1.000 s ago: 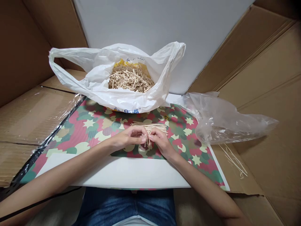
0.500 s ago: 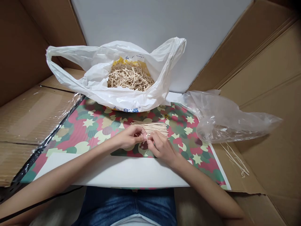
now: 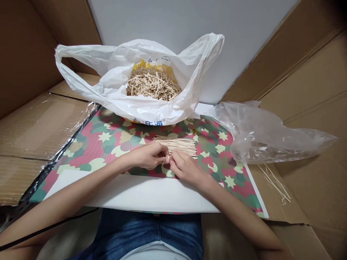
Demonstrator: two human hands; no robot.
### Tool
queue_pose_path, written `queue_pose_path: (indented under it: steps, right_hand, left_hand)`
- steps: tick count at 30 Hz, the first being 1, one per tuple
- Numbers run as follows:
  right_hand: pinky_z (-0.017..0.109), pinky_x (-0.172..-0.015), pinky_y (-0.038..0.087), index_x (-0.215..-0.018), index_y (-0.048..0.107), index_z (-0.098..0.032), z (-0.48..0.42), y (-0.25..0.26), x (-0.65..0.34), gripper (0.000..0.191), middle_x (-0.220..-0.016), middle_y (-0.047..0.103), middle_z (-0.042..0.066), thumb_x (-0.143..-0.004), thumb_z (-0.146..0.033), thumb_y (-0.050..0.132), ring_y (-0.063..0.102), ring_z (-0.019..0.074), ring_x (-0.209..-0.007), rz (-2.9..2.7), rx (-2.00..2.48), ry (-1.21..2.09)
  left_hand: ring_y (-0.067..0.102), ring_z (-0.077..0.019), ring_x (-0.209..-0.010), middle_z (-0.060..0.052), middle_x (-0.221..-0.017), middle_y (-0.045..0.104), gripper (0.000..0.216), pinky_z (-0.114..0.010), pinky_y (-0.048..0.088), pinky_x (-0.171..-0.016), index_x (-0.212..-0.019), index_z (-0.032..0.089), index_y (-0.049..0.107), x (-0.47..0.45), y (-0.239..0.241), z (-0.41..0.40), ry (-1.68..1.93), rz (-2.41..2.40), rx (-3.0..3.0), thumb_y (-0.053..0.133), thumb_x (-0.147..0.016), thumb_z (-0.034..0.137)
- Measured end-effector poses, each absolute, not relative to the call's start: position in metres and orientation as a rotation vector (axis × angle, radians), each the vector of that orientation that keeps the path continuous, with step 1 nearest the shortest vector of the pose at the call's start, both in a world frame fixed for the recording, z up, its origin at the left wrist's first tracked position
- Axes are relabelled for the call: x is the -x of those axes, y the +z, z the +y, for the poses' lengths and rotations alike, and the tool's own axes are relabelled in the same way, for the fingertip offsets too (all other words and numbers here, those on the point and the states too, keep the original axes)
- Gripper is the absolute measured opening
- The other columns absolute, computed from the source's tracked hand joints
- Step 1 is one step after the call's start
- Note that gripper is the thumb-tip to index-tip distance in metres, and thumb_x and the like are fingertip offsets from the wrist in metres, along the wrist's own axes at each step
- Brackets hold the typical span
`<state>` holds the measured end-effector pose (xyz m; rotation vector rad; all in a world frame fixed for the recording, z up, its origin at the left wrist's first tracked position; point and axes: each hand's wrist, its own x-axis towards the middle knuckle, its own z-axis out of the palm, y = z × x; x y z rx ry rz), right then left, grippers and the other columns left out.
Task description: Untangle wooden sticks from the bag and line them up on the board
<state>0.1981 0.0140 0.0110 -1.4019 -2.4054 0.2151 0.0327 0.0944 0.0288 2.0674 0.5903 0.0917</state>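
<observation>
Fingertip to fingertip, my left hand (image 3: pixel 155 155) and my right hand (image 3: pixel 186 168) pinch a short, thin pale strip (image 3: pixel 169 157) between them. A small curl of it shows at the fingertips; the rest is hidden by the fingers. Just beyond my hands, a row of long, thin pale strips (image 3: pixel 181 145) lies side by side on the patterned sheet (image 3: pixel 104 136). Farther back stands a white plastic bag (image 3: pixel 116 99), its mouth open, holding a heap of short, pale, knotted-looking pieces (image 3: pixel 154 85).
A clear plastic bag (image 3: pixel 260 133) lies crumpled at the right. Below it, a few loose strips (image 3: pixel 275 184) rest on cardboard. White paper (image 3: pixel 135 193) covers the table's near edge. Cardboard walls (image 3: pixel 306 79) stand at both sides, with a pale wall behind.
My fingers have closed in tighter around the strip, and its visible curl looks smaller. The whole view has shifted slightly; the bags and the row of strips stay in place.
</observation>
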Motion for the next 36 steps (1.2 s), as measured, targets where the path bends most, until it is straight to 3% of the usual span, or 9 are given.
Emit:
queue_pose_path:
  steps: [6, 15, 21, 29, 36]
  right_hand:
    - [0.027, -0.063, 0.038, -0.076, 0.043, -0.019, 0.015, 0.009, -0.2, 0.015, -0.071, 0.052, 0.003, -0.086, -0.017, 0.033, 0.047, 0.016, -0.066, -2.391, 1.423, 0.3]
    - [0.026, -0.062, 0.038, -0.085, 0.048, -0.018, 0.023, 0.013, -0.211, 0.01, -0.07, 0.054, 0.0, -0.083, -0.028, 0.046, 0.05, 0.0148, -0.066, -2.237, 1.521, 0.418]
    - [0.029, -0.068, 0.038, -0.077, 0.05, -0.018, 0.02, 0.01, -0.21, 0.01, -0.073, 0.057, 0.003, -0.083, -0.02, 0.042, 0.051, 0.0165, -0.071, -2.345, 1.404, 0.356]
    - [0.021, -0.057, 0.036, -0.078, 0.048, -0.02, 0.02, 0.022, -0.213, 0.011, -0.068, 0.056, -0.003, -0.085, -0.027, 0.044, 0.049, 0.0103, -0.061, -2.018, 1.404, 0.947]
    - [0.022, -0.058, 0.035, -0.072, 0.045, -0.019, 0.021, 0.019, -0.213, 0.012, -0.064, 0.052, -0.004, -0.083, -0.024, 0.043, 0.046, 0.0104, -0.061, -1.791, 1.402, 1.089]
  left_hand:
    - [0.044, -0.0094, -0.054, -0.001, -0.062, 0.056, 0.025, -0.019, 0.033, -0.047, -0.073, 0.012, 0.055, -0.034, 0.027, 0.093, 0.116, 0.568, -2.057, 0.048, -0.08, 0.036]
    - [0.05, -0.011, -0.062, -0.002, -0.068, 0.057, 0.023, -0.02, 0.038, -0.056, -0.07, 0.012, 0.052, -0.038, 0.032, 0.093, 0.18, 0.568, -1.928, 0.048, -0.08, 0.032]
    - [0.046, -0.0114, -0.06, -0.001, -0.067, 0.055, 0.027, -0.021, 0.036, -0.055, -0.073, 0.012, 0.052, -0.036, 0.026, 0.093, 0.107, 0.623, -1.869, 0.05, -0.078, 0.039]
    - [0.043, -0.0102, -0.058, 0.0, -0.065, 0.051, 0.03, -0.021, 0.033, -0.054, -0.067, 0.012, 0.049, -0.038, 0.031, 0.091, 0.109, 0.592, -1.706, 0.056, -0.073, 0.041]
    - [0.045, -0.01, -0.066, 0.001, -0.074, 0.049, 0.02, -0.021, 0.038, -0.061, -0.08, 0.015, 0.047, -0.038, 0.025, 0.087, 0.396, 0.595, -1.841, 0.054, -0.078, 0.033]
